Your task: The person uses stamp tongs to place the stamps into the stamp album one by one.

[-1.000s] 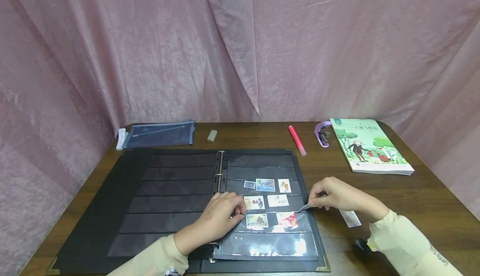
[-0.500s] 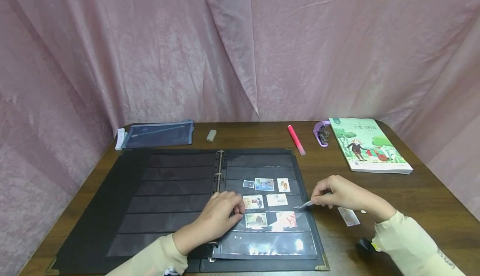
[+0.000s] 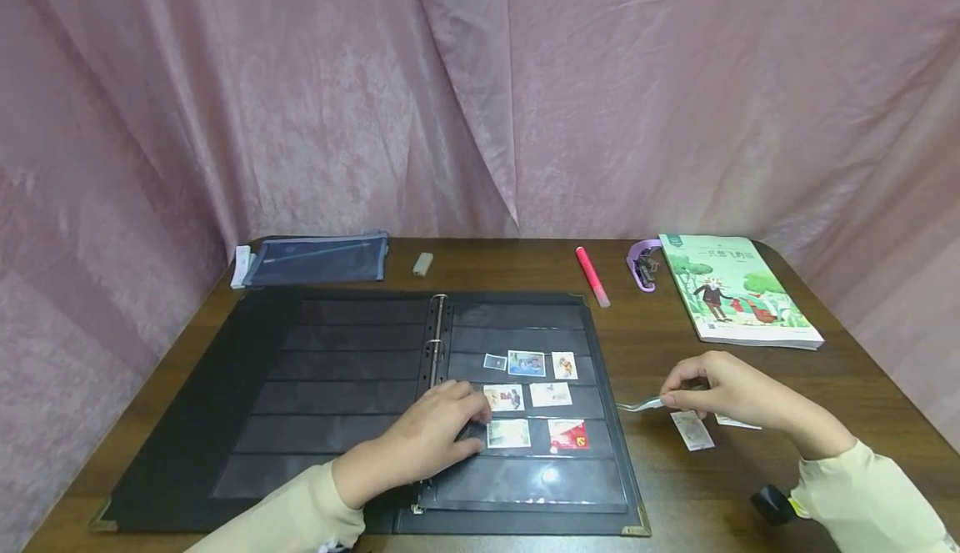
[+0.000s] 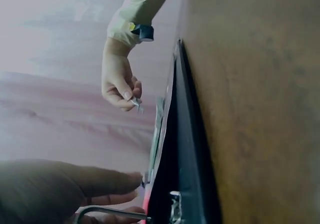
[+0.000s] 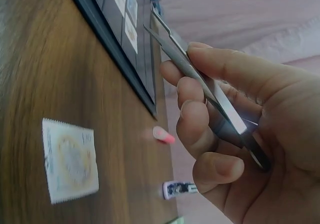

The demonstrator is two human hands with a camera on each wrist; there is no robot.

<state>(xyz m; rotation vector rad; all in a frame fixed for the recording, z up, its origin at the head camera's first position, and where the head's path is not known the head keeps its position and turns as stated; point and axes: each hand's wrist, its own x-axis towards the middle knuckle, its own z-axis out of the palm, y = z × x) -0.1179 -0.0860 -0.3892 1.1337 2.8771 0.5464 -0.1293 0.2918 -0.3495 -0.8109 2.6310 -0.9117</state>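
My right hand (image 3: 716, 382) pinches a pair of metal tweezers (image 5: 212, 88) between thumb and fingers. The tips stand apart with nothing between them, just off the album's right edge. Beside that hand, a loose stamp (image 3: 692, 430) lies on the table, and a second stamp (image 3: 737, 422) is partly under the wrist. A black ring-binder stamp album (image 3: 517, 523) lies spread flat. My left hand (image 3: 431, 428) rests by its rings with loosely bent fingers touching the right page. Several stamps sit in that page's strips, including a red and white stamp (image 3: 568, 434) at lower right.
Behind the album lie a blue mesh pouch (image 3: 322, 259), an eraser (image 3: 423, 264) and a pink marker (image 3: 592, 276). A purple stapler (image 3: 642, 265) and a green-covered book (image 3: 738, 290) are at the back right. A pink curtain (image 3: 480, 94) hangs behind the table.
My right hand has drawn the tweezers away from the red stamp, to the right and off the page. The second loose stamp shows more now. My left hand stays nearly in place.
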